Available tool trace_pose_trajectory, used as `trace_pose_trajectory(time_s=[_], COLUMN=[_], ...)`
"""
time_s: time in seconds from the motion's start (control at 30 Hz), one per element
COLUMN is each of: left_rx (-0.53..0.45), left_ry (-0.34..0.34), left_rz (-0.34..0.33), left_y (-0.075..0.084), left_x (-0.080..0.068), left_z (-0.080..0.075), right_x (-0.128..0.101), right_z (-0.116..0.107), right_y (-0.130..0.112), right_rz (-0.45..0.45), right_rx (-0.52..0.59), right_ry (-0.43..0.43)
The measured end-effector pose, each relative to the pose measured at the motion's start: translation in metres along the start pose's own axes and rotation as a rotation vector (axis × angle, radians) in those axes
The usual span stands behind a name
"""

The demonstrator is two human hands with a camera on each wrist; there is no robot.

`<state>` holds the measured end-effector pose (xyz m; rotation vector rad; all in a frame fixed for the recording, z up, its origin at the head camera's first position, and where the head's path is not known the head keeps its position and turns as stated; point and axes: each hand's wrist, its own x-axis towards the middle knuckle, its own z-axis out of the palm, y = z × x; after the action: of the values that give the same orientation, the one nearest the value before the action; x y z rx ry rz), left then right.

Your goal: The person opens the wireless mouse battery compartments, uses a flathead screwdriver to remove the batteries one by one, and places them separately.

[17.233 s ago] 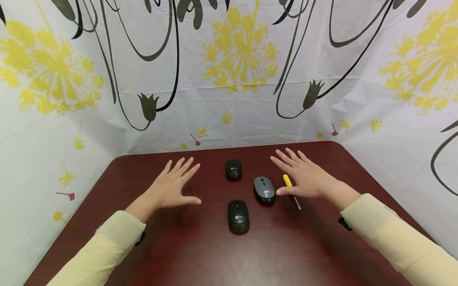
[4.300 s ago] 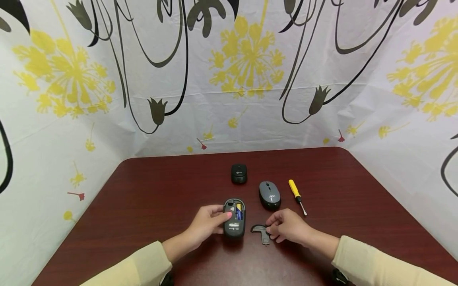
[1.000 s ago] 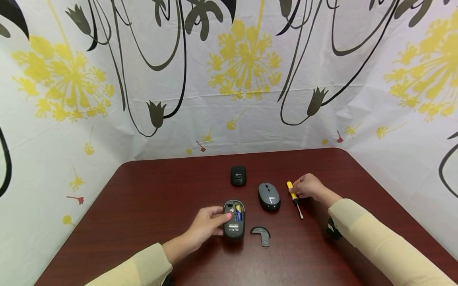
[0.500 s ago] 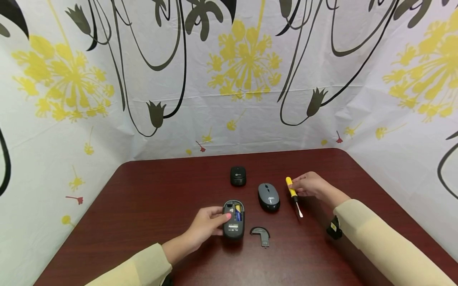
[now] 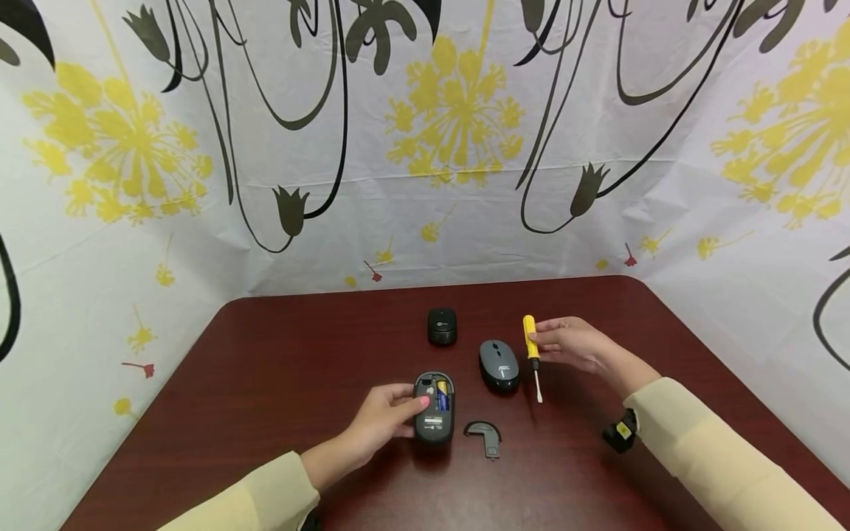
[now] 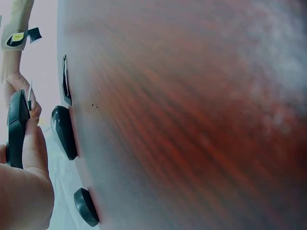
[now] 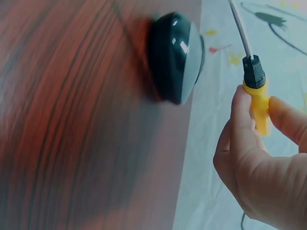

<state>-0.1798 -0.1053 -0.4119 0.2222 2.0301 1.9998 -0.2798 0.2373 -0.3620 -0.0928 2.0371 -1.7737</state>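
My left hand grips a black computer mouse, its underside facing up. The battery compartment is uncovered, and a blue-and-yellow battery lies inside. My right hand pinches the yellow handle of a screwdriver between thumb and fingers. It is raised off the table with the metal tip pointing down toward me. In the right wrist view the screwdriver is seen close up, the thumb on one side of the handle. On the table right of the held mouse lies the detached battery cover.
A grey AOC mouse stands between the held mouse and the screwdriver. Farther back is a small black mouse. The dark red table ends at a white printed cloth behind and at both sides.
Over the last second my right hand has lifted the screwdriver from the table and moved it slightly left, turning it more upright. Earlier, the mouse was picked up and its cover removed.
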Motion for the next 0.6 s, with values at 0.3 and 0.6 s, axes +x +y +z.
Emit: trace_pose_trajectory(time_s=[0.3, 0.6], left_rx=[0.004, 0.006], left_ry=[-0.008, -0.016], left_rz=[0.004, -0.015], left_y=[0.0, 0.0], left_x=[0.0, 0.001], left_z=[0.0, 0.001], right_x=[-0.013, -0.028], right_z=[0.028, 0.059], right_y=[-0.016, -0.031], right_rz=[-0.097, -0.197], right_rx=[0.049, 0.091], right_ry=[-0.009, 0.008])
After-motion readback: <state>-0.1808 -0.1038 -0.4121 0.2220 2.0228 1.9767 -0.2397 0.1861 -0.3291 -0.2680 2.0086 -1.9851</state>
